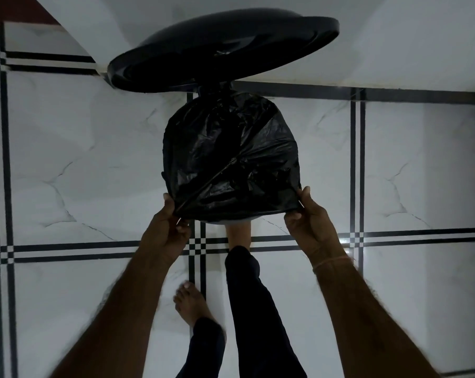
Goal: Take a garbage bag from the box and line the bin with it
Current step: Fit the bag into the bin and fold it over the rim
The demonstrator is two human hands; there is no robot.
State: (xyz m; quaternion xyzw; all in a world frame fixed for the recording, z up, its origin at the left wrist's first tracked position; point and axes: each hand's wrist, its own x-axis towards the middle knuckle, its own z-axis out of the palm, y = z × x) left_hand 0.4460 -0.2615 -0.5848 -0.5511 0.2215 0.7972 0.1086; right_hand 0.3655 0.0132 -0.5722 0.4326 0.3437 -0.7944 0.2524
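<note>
Black plastic is filling the middle of my view: the garbage bag (231, 156) is draped over the mouth of the bin (232, 218), whose lid (222, 50) is standing raised behind it. I am pinching the bag's near hem with my left hand (166, 227) at one corner and my right hand (310, 222) at the other, fingers pressed together on the film. Both hands are sitting about equally near, the bag lying straight ahead of them, its stretched hem running left to right across the rim. I judge the coming pull goes down and toward me. My right foot (237, 236) is sitting at the bin's base, apparently on a pedal; I cannot tell.
</note>
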